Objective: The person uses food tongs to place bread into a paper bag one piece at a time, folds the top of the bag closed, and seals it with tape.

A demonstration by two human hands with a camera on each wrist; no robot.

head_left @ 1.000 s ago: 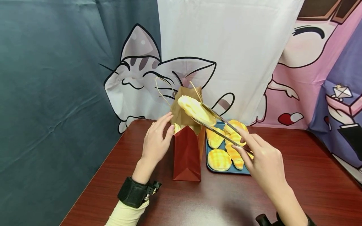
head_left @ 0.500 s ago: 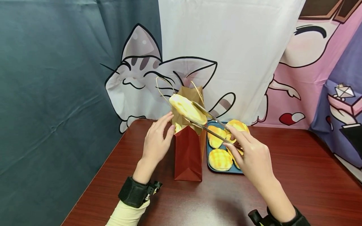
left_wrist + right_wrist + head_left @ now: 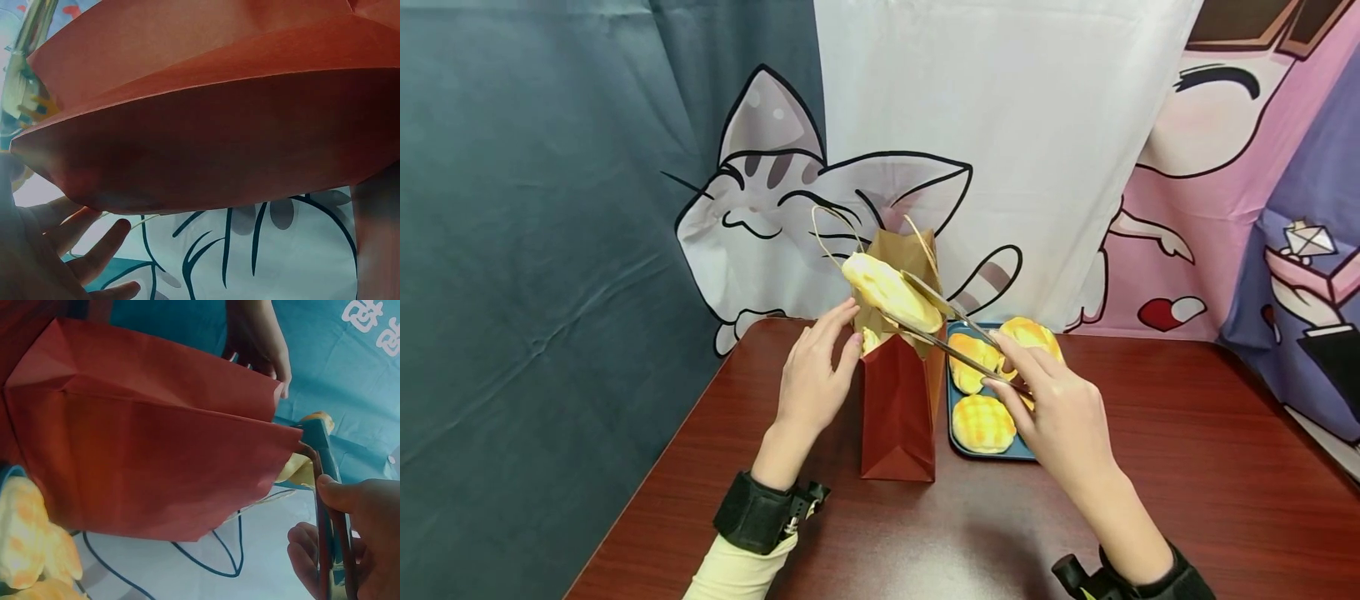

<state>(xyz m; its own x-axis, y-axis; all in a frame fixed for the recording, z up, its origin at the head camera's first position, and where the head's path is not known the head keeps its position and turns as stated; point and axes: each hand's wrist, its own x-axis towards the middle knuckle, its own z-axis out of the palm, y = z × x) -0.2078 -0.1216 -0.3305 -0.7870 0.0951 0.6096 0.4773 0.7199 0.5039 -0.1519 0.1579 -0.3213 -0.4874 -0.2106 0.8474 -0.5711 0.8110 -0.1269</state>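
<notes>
A red paper bag (image 3: 897, 417) with a brown lining and cord handles stands upright on the table. My left hand (image 3: 811, 379) rests at its left rim, fingers fairly straight; the left wrist view shows the fingers (image 3: 103, 250) against the outside of the bag wall. My right hand (image 3: 1060, 417) grips metal tongs (image 3: 929, 295), which pinch a long pale-yellow bread roll (image 3: 889, 290) tilted over the bag's mouth. Inside the bag, a bit of another yellow bread (image 3: 871, 340) shows at the left rim. The right wrist view has the bag (image 3: 156, 462) hiding most of the roll.
A blue tray (image 3: 1019, 450) right of the bag holds several breads, among them a round checked bun (image 3: 983, 424); the right hand covers part of it. Behind the brown table (image 3: 1217, 433) hangs a cloth backdrop (image 3: 1022, 125) with a cartoon cat.
My right hand has moved left with the tongs, bringing the roll from the bag's right side to over its mouth. The left hand has stayed at the rim.
</notes>
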